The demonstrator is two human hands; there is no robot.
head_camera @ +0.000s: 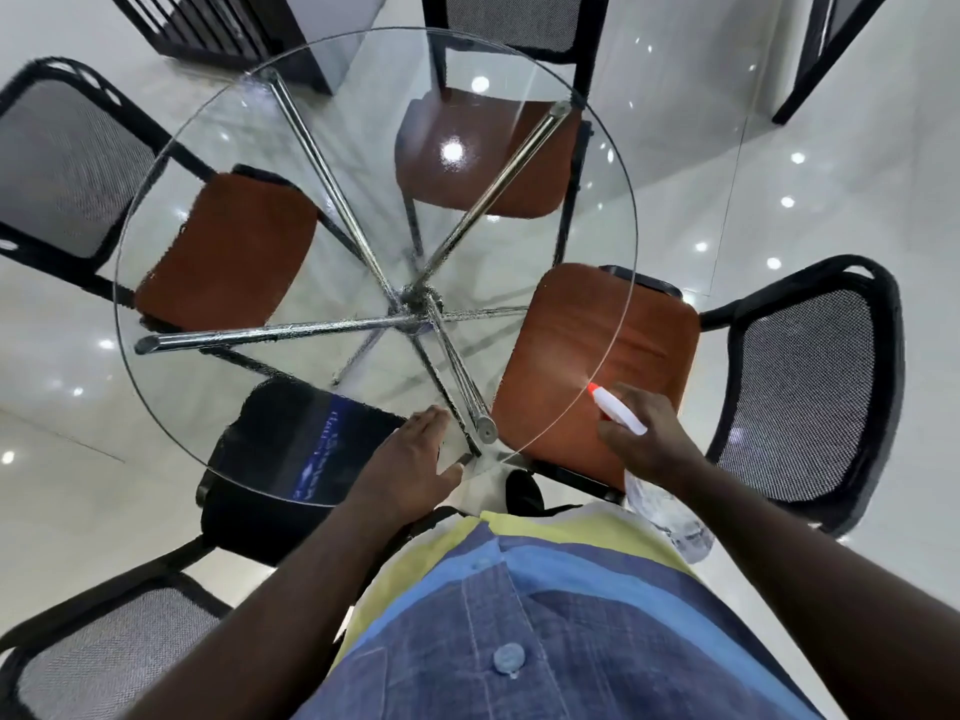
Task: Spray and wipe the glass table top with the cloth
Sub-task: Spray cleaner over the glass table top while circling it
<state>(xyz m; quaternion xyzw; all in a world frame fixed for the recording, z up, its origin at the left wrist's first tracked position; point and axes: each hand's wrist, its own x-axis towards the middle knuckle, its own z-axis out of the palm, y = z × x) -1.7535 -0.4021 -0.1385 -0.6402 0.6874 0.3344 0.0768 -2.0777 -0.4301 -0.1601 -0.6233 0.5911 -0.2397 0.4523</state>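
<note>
The round glass table top on crossed chrome legs fills the middle of the head view. My left hand rests flat with straight fingers on the glass near its front edge. My right hand grips a clear spray bottle with a white head and red nozzle. The nozzle sits just over the table's right front rim and points in toward the glass. No cloth is in sight.
Several black mesh chairs ring the table: brown seats at the left, back and right, a black seat under the front glass. A dark slatted cabinet stands at the back left on the glossy white floor.
</note>
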